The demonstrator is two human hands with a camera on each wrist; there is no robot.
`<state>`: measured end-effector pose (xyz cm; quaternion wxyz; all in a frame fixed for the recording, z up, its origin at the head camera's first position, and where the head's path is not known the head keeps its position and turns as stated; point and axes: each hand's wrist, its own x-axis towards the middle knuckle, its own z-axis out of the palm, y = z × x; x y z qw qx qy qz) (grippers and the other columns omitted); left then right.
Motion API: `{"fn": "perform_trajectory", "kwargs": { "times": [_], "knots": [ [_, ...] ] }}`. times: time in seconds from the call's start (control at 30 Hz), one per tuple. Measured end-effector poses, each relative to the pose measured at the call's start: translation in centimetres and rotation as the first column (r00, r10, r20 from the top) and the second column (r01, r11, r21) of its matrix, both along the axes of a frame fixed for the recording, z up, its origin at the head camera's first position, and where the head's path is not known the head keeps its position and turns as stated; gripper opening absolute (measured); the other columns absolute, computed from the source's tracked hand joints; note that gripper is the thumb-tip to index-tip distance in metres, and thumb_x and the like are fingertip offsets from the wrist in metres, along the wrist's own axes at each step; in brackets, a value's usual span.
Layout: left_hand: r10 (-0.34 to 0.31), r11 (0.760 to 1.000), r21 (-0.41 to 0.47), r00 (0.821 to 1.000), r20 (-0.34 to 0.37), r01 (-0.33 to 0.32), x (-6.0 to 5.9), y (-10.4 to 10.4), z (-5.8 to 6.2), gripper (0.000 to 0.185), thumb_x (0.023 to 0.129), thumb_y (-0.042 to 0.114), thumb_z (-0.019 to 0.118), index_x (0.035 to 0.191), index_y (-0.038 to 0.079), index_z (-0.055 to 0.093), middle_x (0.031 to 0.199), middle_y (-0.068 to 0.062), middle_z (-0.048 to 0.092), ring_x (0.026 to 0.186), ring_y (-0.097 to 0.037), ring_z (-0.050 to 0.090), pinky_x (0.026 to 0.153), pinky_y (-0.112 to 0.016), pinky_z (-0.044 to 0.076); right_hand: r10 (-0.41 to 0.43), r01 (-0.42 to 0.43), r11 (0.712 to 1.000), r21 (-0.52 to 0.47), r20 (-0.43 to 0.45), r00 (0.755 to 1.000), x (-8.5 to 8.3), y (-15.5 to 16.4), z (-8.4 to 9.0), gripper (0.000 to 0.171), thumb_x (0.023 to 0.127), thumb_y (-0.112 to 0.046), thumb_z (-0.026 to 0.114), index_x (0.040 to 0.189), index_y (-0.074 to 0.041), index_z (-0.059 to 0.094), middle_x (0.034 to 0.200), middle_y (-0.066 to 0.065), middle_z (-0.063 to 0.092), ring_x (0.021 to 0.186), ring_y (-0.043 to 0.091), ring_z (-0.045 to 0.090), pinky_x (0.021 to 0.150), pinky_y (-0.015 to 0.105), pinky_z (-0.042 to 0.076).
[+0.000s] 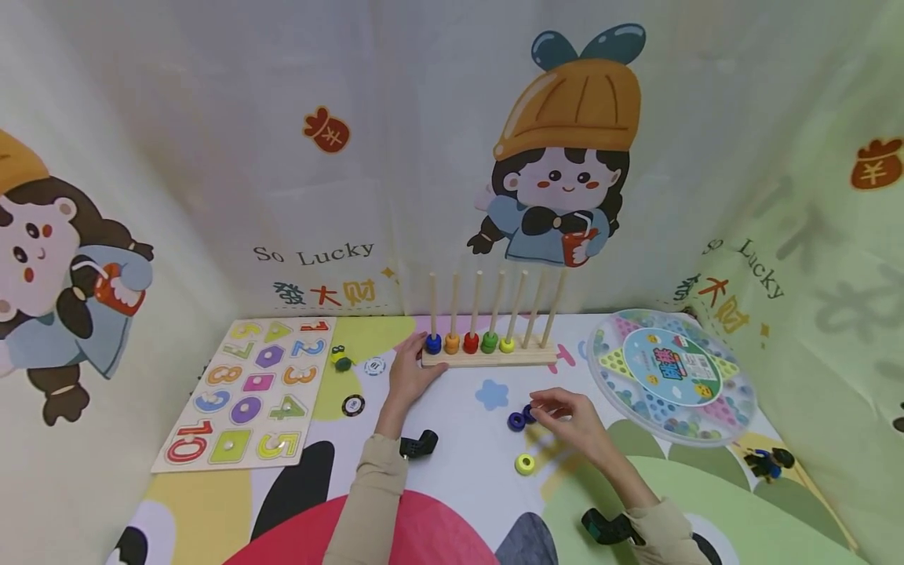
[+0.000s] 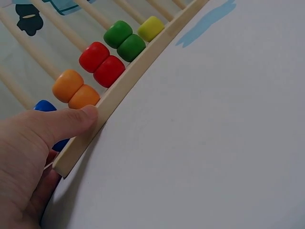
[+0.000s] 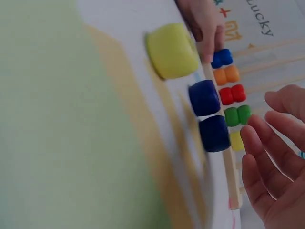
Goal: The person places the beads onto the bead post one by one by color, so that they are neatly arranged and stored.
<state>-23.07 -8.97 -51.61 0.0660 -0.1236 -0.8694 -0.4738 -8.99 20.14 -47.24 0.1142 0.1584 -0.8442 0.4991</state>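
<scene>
While left hand (image 1: 411,375) grips rack base (image 1: 489,357), right hand (image 1: 574,420) open near navy beads (image 1: 521,418).

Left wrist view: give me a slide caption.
Left hand grips the wooden bead rack at its blue-bead end, thumb on the base.

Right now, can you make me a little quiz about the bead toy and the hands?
1. True or false: the left hand holds the wooden bead rack by its end.
2. How many loose dark blue beads lie by the right hand?
3. Which rod colour has only one bead: A red, B yellow, C green?

Key: 1 true. 2 two. 3 B.
</scene>
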Motion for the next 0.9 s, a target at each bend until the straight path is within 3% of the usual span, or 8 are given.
{"fn": "perform_trajectory", "kwargs": {
  "times": [0.37,0.53,0.77,0.9],
  "knots": [
    [0.008,1.0,0.0,1.0,0.01,-0.008,-0.1,-0.1,0.2,0.072,0.081,0.022,0.082,0.141,-0.003,0.049,0.147,-0.02,0.045,0.126,-0.035,0.052,0.103,-0.044,0.048,0.175,-0.18,0.982,0.06,0.08,0.981,1.5,0.3,-0.9,0.02,0.083,0.003,0.074,0.103,0.003,0.071,0.087,0.01,0.071,0.075,0.008,0.065,0.063,0.026,0.057],
    [0.008,1.0,0.0,1.0,-0.003,-0.008,0.1,-0.1,0.2,0.073,0.081,0.022,0.082,0.141,-0.004,0.05,0.147,-0.021,0.045,0.126,-0.036,0.052,0.102,-0.045,0.048,0.273,-0.279,0.958,0.066,0.085,0.958,2.1,0.3,-1.4,0.021,0.08,0.009,0.074,0.1,0.008,0.069,0.084,0.019,0.069,0.072,0.015,0.065,0.062,0.026,0.056],
    [0.01,1.0,0.001,0.999,-0.032,-0.01,0.1,-0.1,0.4,0.072,0.079,0.02,0.084,0.138,-0.005,0.051,0.145,-0.022,0.047,0.13,-0.037,0.049,0.101,-0.045,0.048,0.283,-0.294,0.95,0.102,0.106,0.953,2.6,0.1,-1.2,0.028,0.076,-0.008,0.085,0.1,-0.003,0.072,0.092,0.01,0.071,0.077,0.019,0.065,0.069,0.027,0.056],
    [0.011,1.0,-0.007,1.0,-0.019,-0.011,0.1,0.0,0.5,0.073,0.079,0.021,0.084,0.139,-0.004,0.051,0.146,-0.021,0.047,0.132,-0.037,0.046,0.104,-0.046,0.045,0.312,-0.322,0.939,0.117,0.098,0.945,2.7,0.0,-1.1,0.031,0.072,-0.009,0.087,0.099,-0.005,0.072,0.093,0.006,0.071,0.078,0.016,0.065,0.07,0.025,0.055]
  ]
}}
